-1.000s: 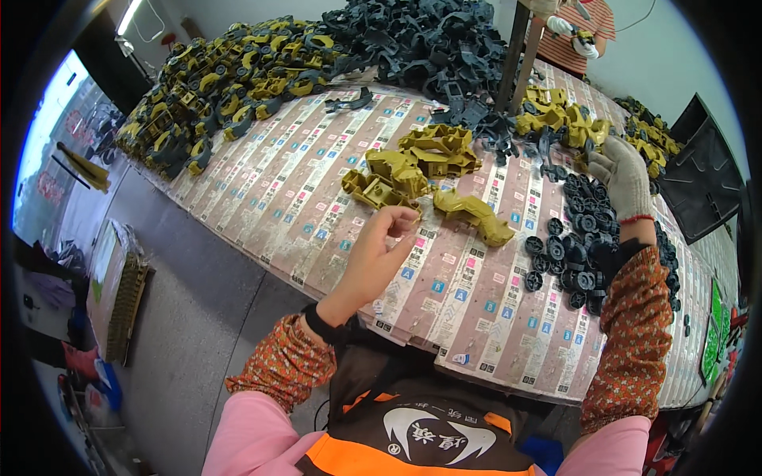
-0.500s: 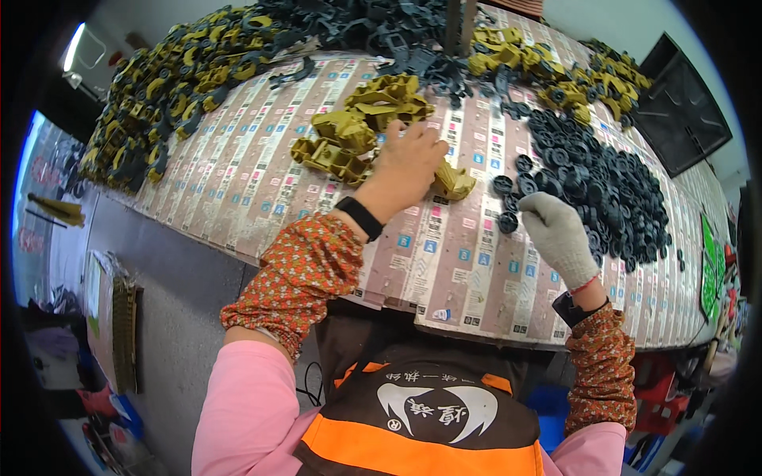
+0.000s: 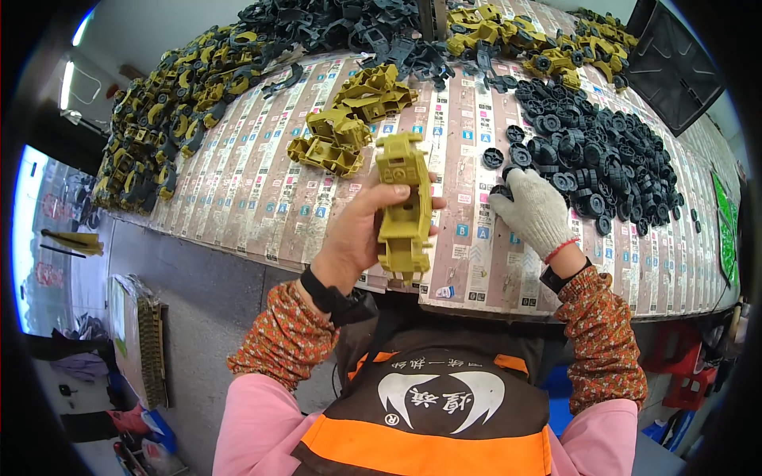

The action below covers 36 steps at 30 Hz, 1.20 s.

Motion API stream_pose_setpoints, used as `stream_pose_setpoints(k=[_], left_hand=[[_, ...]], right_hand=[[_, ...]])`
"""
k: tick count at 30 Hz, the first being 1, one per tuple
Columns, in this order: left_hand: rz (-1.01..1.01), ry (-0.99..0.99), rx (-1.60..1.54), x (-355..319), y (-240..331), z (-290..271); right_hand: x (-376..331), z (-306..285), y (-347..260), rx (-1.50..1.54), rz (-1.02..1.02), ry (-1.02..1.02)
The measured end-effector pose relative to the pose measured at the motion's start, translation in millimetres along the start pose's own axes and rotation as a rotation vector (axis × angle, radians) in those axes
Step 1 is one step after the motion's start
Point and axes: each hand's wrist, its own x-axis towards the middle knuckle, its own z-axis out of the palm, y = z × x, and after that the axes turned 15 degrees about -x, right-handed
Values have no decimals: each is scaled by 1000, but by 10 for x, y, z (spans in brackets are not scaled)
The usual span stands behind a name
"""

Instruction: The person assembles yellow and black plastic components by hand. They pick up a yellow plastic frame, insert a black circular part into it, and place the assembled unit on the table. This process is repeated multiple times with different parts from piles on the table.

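Raised above the near part of the table, a yellow plastic toy car body [image 3: 403,208] is held upright in my bare left hand [image 3: 355,230], with the thumb across its front and fingers behind. My right hand [image 3: 536,210], in a white knitted glove, rests at the near left edge of a heap of black toy wheels [image 3: 599,163]. Its fingers are curled on a black wheel [image 3: 502,190], which they partly cover. Several more yellow car bodies [image 3: 337,131] lie in a small group beyond my left hand.
Yellow car bodies with dark parts [image 3: 171,95] are heaped at the far left. Dark plastic parts [image 3: 349,28] pile up at the back, by a post [image 3: 432,20]. More yellow pieces [image 3: 548,44] lie back right, near a black crate [image 3: 675,67]. A green sheet [image 3: 724,226] hangs at the right edge.
My left hand has picked up a yellow car body from the group and drawn it nearer, upright. My right hand has shifted slightly left, its fingers now on a wheel at the heap's edge.
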Motion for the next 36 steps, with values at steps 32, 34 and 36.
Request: stream_pose_setpoints(k=[32, 34, 36], left_hand=[[241, -158, 795, -470, -1004, -131], [237, -214, 835, -453, -978, -139], [207, -218, 834, -454, -944, -155]], right_hand=[[-1096, -160, -617, 637, -73, 47], [-1067, -206, -577, 575, -98, -6], [-1015, -253, -537, 527, -148, -45]])
